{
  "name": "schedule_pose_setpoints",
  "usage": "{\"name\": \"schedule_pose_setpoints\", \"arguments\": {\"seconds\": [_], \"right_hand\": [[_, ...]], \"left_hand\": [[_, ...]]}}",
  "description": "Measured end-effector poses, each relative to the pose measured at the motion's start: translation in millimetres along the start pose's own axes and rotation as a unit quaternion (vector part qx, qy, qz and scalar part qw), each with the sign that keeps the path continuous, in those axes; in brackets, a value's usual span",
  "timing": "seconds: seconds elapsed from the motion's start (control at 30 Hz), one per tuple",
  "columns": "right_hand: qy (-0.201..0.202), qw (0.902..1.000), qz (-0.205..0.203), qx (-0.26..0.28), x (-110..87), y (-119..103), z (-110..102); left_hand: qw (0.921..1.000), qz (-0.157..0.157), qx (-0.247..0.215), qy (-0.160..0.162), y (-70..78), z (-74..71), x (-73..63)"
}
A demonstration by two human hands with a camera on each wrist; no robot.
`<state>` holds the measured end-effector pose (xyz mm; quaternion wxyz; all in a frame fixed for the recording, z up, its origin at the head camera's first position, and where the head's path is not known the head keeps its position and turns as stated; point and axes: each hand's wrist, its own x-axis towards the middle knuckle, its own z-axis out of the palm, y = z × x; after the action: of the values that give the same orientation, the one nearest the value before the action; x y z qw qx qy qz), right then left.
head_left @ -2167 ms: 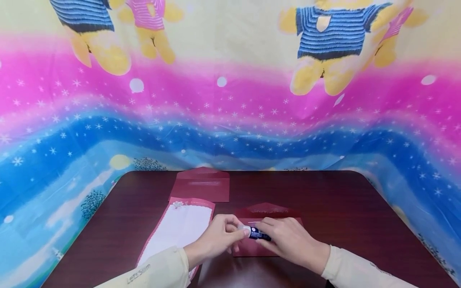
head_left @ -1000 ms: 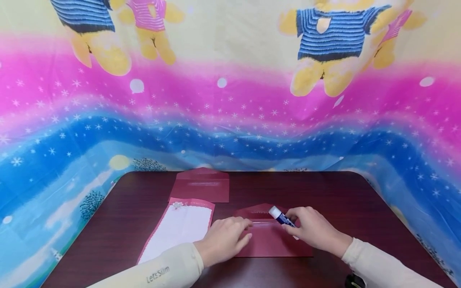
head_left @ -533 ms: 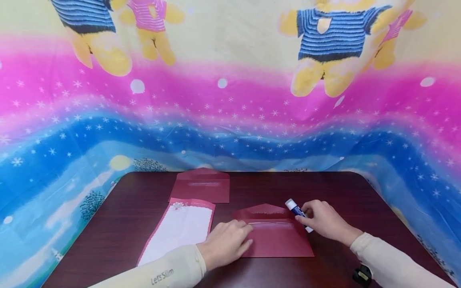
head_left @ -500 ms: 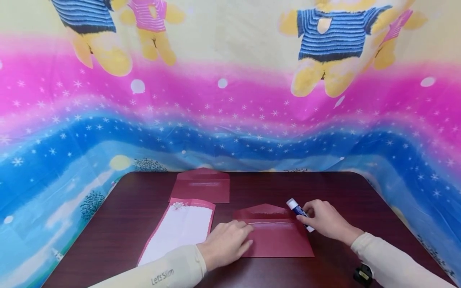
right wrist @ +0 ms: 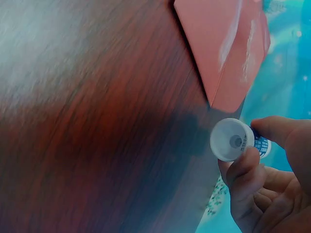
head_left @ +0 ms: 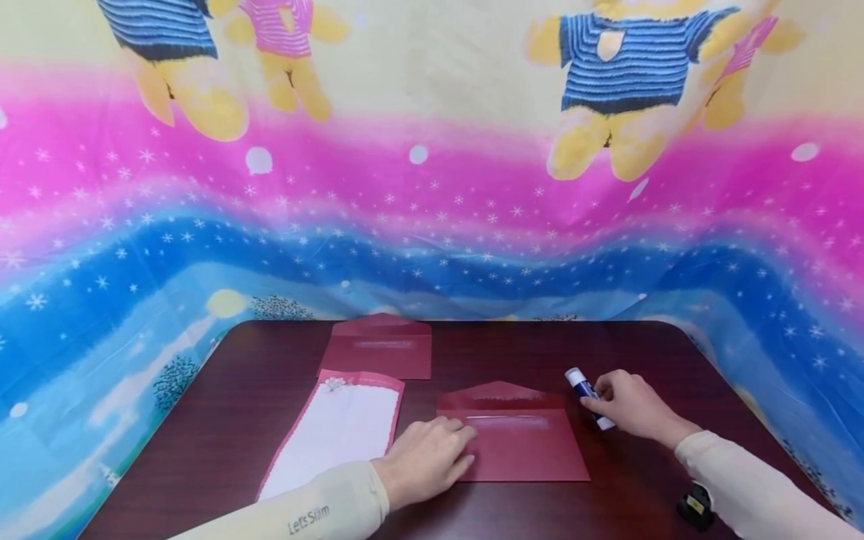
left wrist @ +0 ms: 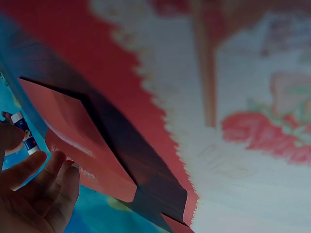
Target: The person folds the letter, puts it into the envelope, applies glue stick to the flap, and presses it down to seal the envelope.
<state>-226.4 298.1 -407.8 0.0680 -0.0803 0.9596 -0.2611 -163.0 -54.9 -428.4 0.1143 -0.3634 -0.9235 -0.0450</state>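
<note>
My right hand [head_left: 641, 405] pinches a glue stick [head_left: 582, 382] between thumb and fingers, over the table just right of a red envelope [head_left: 526, 454]. The stick has a navy label and white ends; its white hollow base [right wrist: 229, 141] faces the right wrist camera. The envelope lies flat with its flap up, and a shiny whitish streak shows on the flap. My left hand [head_left: 425, 457] rests with loosely bent fingers at the envelope's left edge, hiding part of that edge. The left wrist view shows those fingers [left wrist: 60, 189] overlapping the envelope.
A white letter sheet [head_left: 337, 435] with a red border lies left of the envelope, partly under the left sleeve [head_left: 337, 510]. Behind it lies a second red envelope [head_left: 381, 364], flap up, near the far table edge. A printed curtain [head_left: 432, 247] hangs behind the dark table [head_left: 540, 352].
Both hands were on the glue stick over the envelope. The left hand let go and moved down to the envelope's left edge; the right hand carried the stick right, off the envelope.
</note>
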Motion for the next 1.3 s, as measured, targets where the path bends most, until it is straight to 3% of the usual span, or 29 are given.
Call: {"name": "schedule_pose_setpoints", "arguments": {"seconds": [0.47, 0.73, 1.3], "right_hand": [[0.005, 0.9992, 0.035, -0.018, -3.4, 31.0, -14.1], [0.004, 0.9986, 0.034, -0.04, -2.3, 52.0, -19.3], [0.003, 0.997, 0.064, -0.044, -3.0, 64.3, -23.7]], "left_hand": [[0.9999, 0.002, -0.008, -0.011, 2.0, 0.5, 2.0], [0.9998, 0.004, -0.016, -0.013, 5.3, 0.5, 3.0], [0.9998, 0.013, -0.005, -0.014, 7.5, 2.5, 3.4]]}}
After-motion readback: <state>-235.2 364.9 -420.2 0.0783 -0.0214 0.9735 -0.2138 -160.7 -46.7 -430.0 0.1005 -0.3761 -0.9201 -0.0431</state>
